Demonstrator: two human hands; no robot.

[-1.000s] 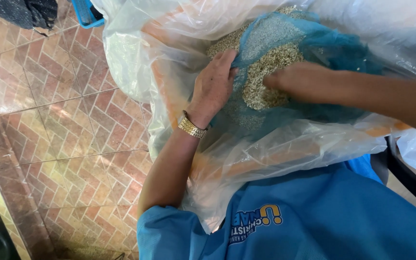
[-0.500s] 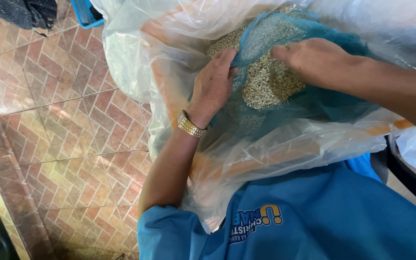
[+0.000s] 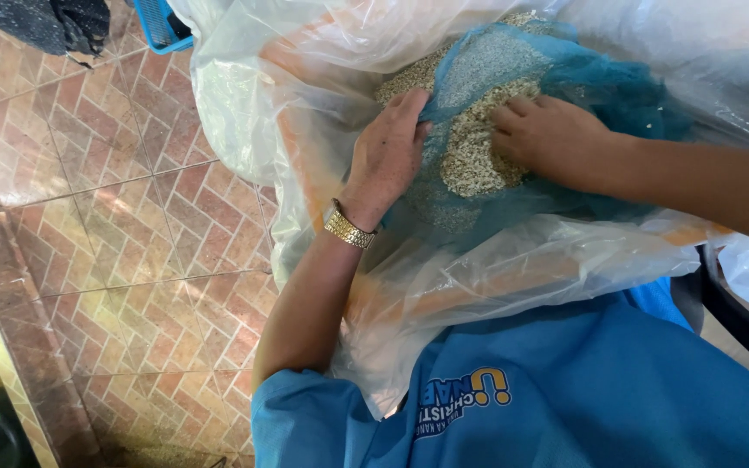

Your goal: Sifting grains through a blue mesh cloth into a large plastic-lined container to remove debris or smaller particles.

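The right hand [image 3: 548,139] is sliding back down onto the pale, gritty grain heap [image 3: 478,156], fingers loosely spread, while the left hand [image 3: 387,156] is gripping the blue mesh netting [image 3: 600,87] inside the clear plastic sack [image 3: 513,260].

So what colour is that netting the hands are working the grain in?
The mesh netting is teal blue, seen clearly in the head view, with pale tan grain in it.

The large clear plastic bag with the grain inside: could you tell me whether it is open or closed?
Open: the clear plastic bag gapes, both hands, left hand and right hand, inside on pale grain.
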